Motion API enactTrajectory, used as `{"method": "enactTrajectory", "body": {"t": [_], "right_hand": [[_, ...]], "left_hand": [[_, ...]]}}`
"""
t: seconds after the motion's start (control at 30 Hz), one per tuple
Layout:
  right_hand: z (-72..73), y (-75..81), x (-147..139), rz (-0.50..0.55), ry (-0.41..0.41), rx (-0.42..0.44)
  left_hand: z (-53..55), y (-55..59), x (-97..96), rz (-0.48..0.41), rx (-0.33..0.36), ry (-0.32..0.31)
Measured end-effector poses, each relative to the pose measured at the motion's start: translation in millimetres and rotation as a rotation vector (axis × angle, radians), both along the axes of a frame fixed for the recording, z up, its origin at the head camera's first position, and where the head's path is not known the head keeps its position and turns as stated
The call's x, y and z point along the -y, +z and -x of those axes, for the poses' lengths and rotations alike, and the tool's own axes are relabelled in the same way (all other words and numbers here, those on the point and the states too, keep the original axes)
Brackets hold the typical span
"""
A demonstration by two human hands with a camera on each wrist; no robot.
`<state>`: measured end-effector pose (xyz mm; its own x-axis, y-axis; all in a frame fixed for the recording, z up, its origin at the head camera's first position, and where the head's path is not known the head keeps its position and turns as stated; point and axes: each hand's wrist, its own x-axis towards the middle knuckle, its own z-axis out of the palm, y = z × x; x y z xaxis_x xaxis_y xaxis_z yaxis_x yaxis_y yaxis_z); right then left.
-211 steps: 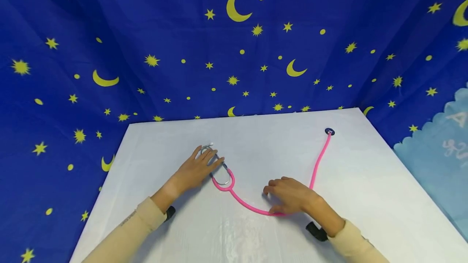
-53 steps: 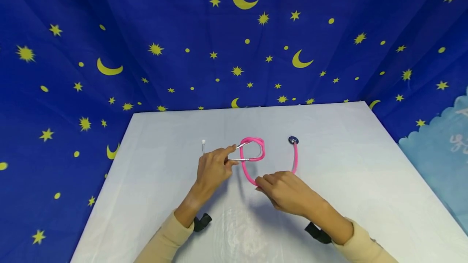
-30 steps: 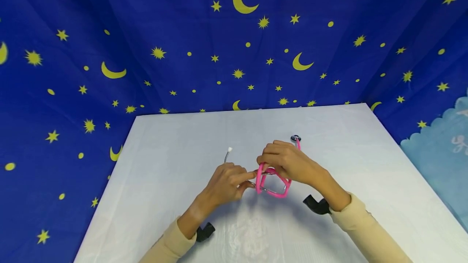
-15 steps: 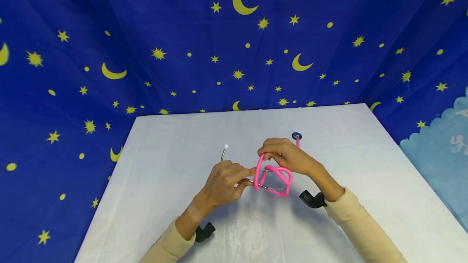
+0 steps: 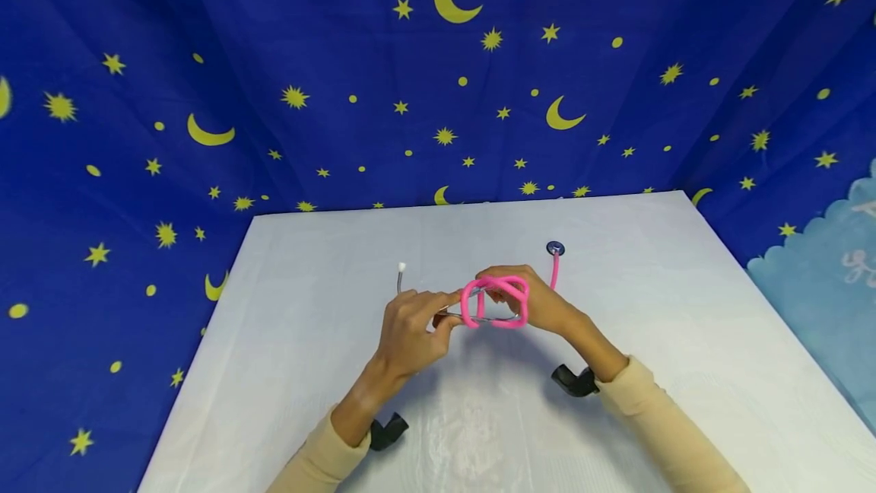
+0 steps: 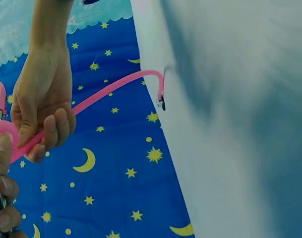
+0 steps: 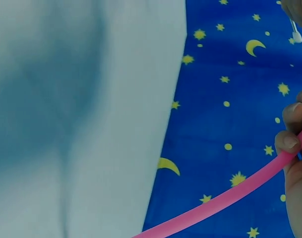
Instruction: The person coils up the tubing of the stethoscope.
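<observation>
A stethoscope with pink tubing (image 5: pixel 465 304) is held up over the white table, its tubing wrapped in loops around the metal ear tubes. My left hand (image 5: pixel 413 332) pinches the ear tubes between thumb and fingers, left of the loops. One white ear tip (image 5: pixel 401 268) sticks up beyond that hand. Behind the loops, my right hand (image 5: pixel 537 301) grips the tubing, its curled fingers (image 7: pixel 289 141) plain in the right wrist view. From there the free tubing (image 6: pixel 111 89) runs down to the dark round chest piece (image 5: pixel 556 248), which rests on the table. The other ear tip is hidden.
The white table (image 5: pixel 328 265) backs onto a blue curtain (image 5: pixel 356 52) with yellow moons and stars. A light blue scalloped panel (image 5: pixel 821 249) hangs at the right. Black curved pieces (image 5: pixel 573 380) are worn at both wrists.
Earlier the stethoscope lay stretched out on the table; now it is lifted and its tubing loops around the ear tubes. Lately the right hand has come behind the loops, and both hands shifted slightly left.
</observation>
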<state>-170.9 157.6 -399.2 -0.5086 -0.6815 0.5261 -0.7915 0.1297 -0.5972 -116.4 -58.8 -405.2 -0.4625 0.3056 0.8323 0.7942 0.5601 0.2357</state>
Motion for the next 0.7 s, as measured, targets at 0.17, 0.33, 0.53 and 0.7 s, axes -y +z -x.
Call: {"method": "enactTrajectory", "body": {"t": [0.17,0.33,0.53,0.7], "right_hand": [[-10.9,-9.4,3,-0.075,-0.101,0.149],[-15.3,-17.6,6,-0.153,-0.233,0.121],[-18.8,-26.3,7,-0.272,-0.344,0.099],[-22.8,-32.5,5,-0.318,-0.391,0.083]], "left_hand": [[5.6,-5.9,0.5,-0.029,0.088,0.050],[14.4,-12.6,-0.1,-0.059,0.169,0.084],[21.4,-21.8,-3.4,-0.108,0.279,0.118],[24.4,-25.8,-5.6,-0.101,0.333,0.140]]}}
